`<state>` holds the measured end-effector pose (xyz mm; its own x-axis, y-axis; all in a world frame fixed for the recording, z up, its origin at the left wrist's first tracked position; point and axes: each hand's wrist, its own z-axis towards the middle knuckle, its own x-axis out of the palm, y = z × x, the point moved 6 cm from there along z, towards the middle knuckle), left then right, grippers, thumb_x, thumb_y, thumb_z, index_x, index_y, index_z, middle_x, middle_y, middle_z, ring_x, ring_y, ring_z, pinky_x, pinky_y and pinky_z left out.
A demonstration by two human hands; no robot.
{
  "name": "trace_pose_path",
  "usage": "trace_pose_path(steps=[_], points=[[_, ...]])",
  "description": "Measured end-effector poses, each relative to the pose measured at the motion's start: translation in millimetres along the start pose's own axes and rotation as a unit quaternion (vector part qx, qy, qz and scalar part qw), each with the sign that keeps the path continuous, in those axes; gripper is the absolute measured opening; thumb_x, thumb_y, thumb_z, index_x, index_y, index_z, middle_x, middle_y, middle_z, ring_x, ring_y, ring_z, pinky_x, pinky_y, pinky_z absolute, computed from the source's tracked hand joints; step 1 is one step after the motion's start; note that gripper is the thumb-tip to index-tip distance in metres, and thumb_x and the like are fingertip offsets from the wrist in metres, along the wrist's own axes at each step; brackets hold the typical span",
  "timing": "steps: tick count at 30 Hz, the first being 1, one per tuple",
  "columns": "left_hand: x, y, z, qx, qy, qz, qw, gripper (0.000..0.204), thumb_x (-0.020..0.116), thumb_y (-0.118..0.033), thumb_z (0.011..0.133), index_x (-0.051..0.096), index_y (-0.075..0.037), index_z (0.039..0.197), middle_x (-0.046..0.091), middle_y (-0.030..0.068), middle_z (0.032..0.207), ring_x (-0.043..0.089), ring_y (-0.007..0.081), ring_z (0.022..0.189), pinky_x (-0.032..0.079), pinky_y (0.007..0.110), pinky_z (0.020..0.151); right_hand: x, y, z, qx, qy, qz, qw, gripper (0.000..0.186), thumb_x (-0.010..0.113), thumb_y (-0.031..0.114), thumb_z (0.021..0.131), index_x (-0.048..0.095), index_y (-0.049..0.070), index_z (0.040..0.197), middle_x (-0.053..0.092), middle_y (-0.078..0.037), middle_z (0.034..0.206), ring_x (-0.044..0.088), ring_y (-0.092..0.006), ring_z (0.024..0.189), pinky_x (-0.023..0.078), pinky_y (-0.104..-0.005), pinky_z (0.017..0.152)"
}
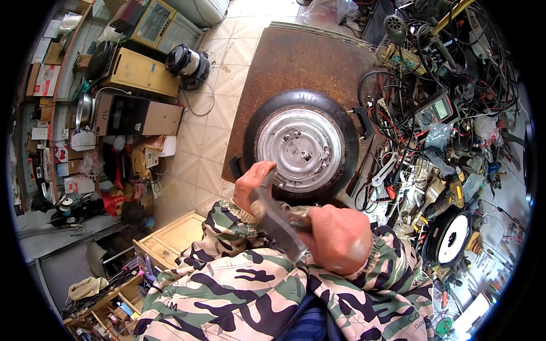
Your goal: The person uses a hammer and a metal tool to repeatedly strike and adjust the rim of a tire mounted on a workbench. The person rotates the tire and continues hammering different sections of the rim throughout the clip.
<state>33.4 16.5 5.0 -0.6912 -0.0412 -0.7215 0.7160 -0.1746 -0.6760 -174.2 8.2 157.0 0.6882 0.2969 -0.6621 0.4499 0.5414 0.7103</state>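
Observation:
A curved grey strip, metallic-looking and partly smeared, is held up in front of my jacket, above the near side of the work table. My left hand is closed at its upper end. Lower and to the right, my right hand is closed in a fist around its other side; the fingers are mostly hidden from above. Just beyond lies a round black appliance part with side handles and a silver dished metal disc inside, with small fittings near its middle.
The brown table carries the round part. Cables, tools and a multimeter crowd the right side, with a white-centred round part nearer me. At left stand microwave-like boxes and a black-and-silver cooker on the tiled floor.

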Motion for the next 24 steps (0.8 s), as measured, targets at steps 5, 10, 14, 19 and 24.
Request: trace_pose_path(steps=[5,10,14,19,24], points=[[2.0,-4.8,10.0,0.01,0.039,0.004,0.999,0.046,0.069,0.002,0.083,0.063,-0.004,0.128,0.069,0.0217,0.121,0.072,0.0421,0.105,0.06,0.044,0.089,26.6,-13.1,-2.7,0.048,0.087,-0.129,0.987,0.025,0.072,0.026,0.094,0.056,0.007,0.089,0.052,-0.005,0.07,0.061,-0.0205,0.056,0.048,-0.0349,0.05],[-2.4,-5.1,2.5,0.005,0.007,0.019,1.0,0.037,0.069,-0.001,0.087,0.065,-0.003,0.124,0.071,0.0201,0.115,0.073,0.0395,0.102,0.061,0.043,0.087,14.1,-0.5,8.7,0.012,0.095,-0.075,0.993,0.026,0.08,0.018,0.086,0.057,0.006,0.091,0.055,-0.007,0.072,0.06,-0.0274,0.057,0.047,-0.0395,0.05],[2.2,-3.4,4.5,0.0,0.017,0.033,0.999,0.036,0.072,-0.001,0.086,0.067,-0.003,0.121,0.072,0.0182,0.115,0.074,0.0384,0.1,0.061,0.043,0.086,12.1,4.3,1.4,-0.019,-0.027,-0.095,0.995,0.023,0.076,0.015,0.085,0.055,0.007,0.088,0.054,-0.006,0.069,0.06,-0.0243,0.054,0.047,-0.0383,0.048],[-4.0,-3.8,3.0,-0.011,-0.015,0.003,1.0,0.035,0.075,0.002,0.083,0.07,-0.004,0.118,0.073,0.0185,0.113,0.073,0.0398,0.099,0.061,0.044,0.083,35.6,-10.9,-26.6,0.02,0.062,-0.089,0.994,0.018,0.067,0.019,0.091,0.054,0.008,0.086,0.052,-0.006,0.068,0.062,-0.0217,0.054,0.049,-0.0374,0.048],[-5.5,-8.8,9.5,-0.067,0.013,0.016,0.998,0.02,0.073,-0.004,0.095,0.071,-0.001,0.115,0.074,0.0185,0.109,0.074,0.0366,0.1,0.061,0.041,0.085,18.6,5.9,-12.7,-0.012,0.062,-0.083,0.995,0.018,0.07,0.019,0.081,0.057,0.007,0.087,0.049,-0.003,0.068,0.058,-0.0167,0.054,0.043,-0.033,0.048]])
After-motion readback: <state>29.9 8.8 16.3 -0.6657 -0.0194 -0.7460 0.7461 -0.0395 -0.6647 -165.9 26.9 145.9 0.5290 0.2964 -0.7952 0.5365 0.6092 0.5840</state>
